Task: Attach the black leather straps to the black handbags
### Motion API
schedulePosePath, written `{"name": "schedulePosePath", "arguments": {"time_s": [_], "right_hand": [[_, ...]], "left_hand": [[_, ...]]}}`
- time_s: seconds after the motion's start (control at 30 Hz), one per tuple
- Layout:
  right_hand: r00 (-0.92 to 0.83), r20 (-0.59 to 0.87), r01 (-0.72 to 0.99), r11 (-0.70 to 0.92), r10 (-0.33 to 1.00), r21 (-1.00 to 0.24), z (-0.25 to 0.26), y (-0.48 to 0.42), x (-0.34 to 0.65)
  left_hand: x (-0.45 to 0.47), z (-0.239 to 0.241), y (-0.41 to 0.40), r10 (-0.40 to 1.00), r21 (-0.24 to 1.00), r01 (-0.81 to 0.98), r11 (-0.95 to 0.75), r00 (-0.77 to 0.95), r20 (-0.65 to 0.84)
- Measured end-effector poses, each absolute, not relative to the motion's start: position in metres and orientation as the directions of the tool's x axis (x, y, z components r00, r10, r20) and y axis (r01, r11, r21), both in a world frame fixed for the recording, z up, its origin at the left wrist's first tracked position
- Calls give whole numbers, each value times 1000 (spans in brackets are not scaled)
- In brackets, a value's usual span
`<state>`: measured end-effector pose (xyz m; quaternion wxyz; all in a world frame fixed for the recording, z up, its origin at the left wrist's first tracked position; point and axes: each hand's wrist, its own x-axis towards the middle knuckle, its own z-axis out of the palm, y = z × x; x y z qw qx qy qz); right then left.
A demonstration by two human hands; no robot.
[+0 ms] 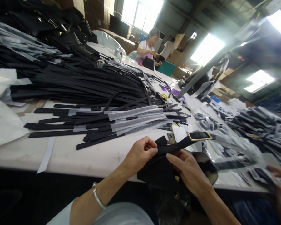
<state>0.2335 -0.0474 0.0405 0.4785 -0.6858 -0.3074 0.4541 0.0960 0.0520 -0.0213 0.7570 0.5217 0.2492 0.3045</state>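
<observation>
- The black strap point(178, 144) ran between both hands, its long axis slanting up and to the right toward the gold buckle point(199, 135) at its far end.
- The left hand point(140, 153) pinched the strap's near end, thumb and fingers closed over it.
- The right hand point(189, 170) sat just below the strap's middle, fingers touching its underside; it was the nearer hand to the buckle.
- Whether the right hand truly gripped, I could not tell.
- The strap looked flat, narrow and matte, held above the white table point(67, 156) edge, over a dark bag point(158, 175).
- A heap of like straps point(79, 84) lay well apart to the left.
</observation>
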Motion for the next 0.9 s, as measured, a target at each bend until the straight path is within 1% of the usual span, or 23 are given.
{"name": "schedulePosePath", "arguments": {"time_s": [0.03, 0.13, 0.2, 0.27, 0.4, 0.47, 0.53, 0.6, 0.67, 0.77, 0.83, 0.9], "right_hand": [[431, -313, 4, -348, 846, -937, 39, -49, 234], [519, -227, 122, -335, 824, -934, 37, -49, 234], [534, -209, 162, -342, 819, -925, 37, -47, 232], [527, -215, 167, -348, 822, -923, 37, -46, 231], [498, -234, 148, -348, 835, -926, 37, -47, 231], [485, -253, 113, -346, 837, -931, 38, -49, 232], [452, -278, 72, -345, 848, -936, 41, -50, 231], [431, -279, 87, -347, 858, -934, 44, -50, 231], [471, -248, 192, -373, 846, -908, 45, -48, 231], [540, -189, 348, -422, 820, -837, 43, -45, 233], [519, -181, 365, -408, 835, -837, 42, -44, 235], [465, -182, 341, -365, 867, -866, 41, -44, 237]], "left_hand": [[96, -21, 51, 725, 945, -203, 258, 686, -51], [97, -20, 47, 729, 945, -206, 254, 683, -47], [97, -19, 45, 732, 944, -207, 258, 679, -51], [97, -16, 44, 744, 956, -190, 224, 667, -42], [96, -8, 42, 787, 995, -96, 36, 616, 31], [96, -5, 42, 797, 997, -52, -56, 599, 76], [97, -4, 40, 803, 993, -15, -120, 586, 106], [99, -5, 38, 810, 987, 8, -159, 573, 126], [100, -6, 36, 818, 984, 13, -178, 558, 140], [100, -9, 39, 814, 986, -5, -165, 565, 139], [99, -10, 44, 788, 991, -19, -135, 604, 119], [98, -11, 52, 742, 996, -35, -86, 665, 87]]}}
